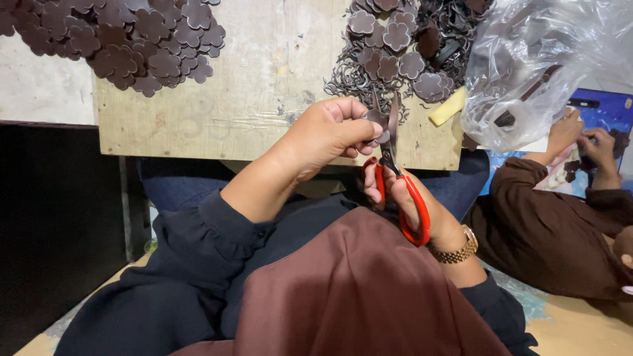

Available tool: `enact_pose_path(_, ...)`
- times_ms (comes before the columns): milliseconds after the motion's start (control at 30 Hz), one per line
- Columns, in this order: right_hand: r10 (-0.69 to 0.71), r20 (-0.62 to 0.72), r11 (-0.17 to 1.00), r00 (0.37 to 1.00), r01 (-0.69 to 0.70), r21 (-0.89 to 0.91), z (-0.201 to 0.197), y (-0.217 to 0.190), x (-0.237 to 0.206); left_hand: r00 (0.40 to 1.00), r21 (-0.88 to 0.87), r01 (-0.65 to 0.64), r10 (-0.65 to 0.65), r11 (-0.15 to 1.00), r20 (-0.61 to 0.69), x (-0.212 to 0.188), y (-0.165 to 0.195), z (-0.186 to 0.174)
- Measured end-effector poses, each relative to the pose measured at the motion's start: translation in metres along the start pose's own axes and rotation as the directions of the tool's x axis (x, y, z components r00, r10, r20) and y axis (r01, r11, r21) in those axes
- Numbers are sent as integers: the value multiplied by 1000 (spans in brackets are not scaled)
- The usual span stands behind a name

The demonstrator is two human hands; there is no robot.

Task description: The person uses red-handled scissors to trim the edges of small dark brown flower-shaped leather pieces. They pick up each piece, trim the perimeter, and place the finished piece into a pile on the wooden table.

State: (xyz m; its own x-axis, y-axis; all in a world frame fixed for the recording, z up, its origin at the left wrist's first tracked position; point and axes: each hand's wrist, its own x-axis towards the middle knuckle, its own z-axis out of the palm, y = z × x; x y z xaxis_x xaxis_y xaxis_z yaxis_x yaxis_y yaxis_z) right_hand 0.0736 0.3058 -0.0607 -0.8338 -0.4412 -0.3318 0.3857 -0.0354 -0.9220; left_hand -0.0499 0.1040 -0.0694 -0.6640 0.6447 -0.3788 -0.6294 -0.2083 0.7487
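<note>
My left hand (330, 135) pinches a small dark brown flower-shaped piece (381, 135) at the near edge of the wooden board (264, 72). My right hand (412, 201) grips red-handled scissors (395, 181), whose blades point up and close on that piece. A gold watch (456, 250) sits on my right wrist. Both hands hover over my lap, just in front of the board.
Piles of brown flower-shaped cutouts (132, 39) lie at the board's far left and far centre (395, 46), the latter with trimmed scraps. A yellowish block (447, 107) and a clear plastic bag (541, 59) sit at the right. Another person's hands (583, 142) work at the right.
</note>
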Motion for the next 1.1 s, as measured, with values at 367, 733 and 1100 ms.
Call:
enact_pose_path(367,-9,-33,998,999,11,65,0,-3,0,996,7,-86,86,996,-14,2,-2,7)
enact_pose_path(733,-57,-4,998,998,57,18,-2,0,3,998,-25,-53,54,998,33,-4,0,9)
enact_pose_path(1100,-20,-5,989,1000,20,149,1,-1,-4,999,-184,-2,9,983,37,-3,-4,13)
